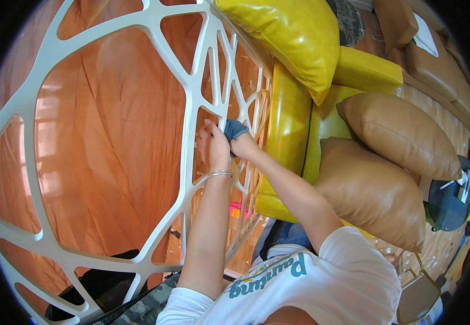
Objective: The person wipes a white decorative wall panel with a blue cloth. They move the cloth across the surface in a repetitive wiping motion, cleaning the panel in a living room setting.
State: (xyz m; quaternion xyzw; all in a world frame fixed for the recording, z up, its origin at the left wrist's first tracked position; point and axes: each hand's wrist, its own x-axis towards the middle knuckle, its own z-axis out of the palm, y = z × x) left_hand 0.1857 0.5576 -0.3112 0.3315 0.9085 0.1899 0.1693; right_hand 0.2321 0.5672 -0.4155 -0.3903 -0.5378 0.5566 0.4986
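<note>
A white openwork lattice panel [187,122] stands before me, its bars branching around irregular openings. My left hand [214,145], with a silvery bangle at the wrist, is at a narrow bar near the middle of the panel; its fingers are bent and partly show through an opening. Whether they grip the bar cannot be told. Just right of it, my right hand [241,143] has a grey-blue cloth [235,129] wrapped over its fingers, against the same bar. The cloth hides most of those fingers.
Orange-brown sheeting [109,134] shows through the panel. Close on the right stands a yellow sofa [288,122] with a yellow cushion [292,36] and tan cushions [401,134]. A brown sofa [434,69] and a dark round table [448,203] are farther off. A pink brush [239,209] lies low behind the bars.
</note>
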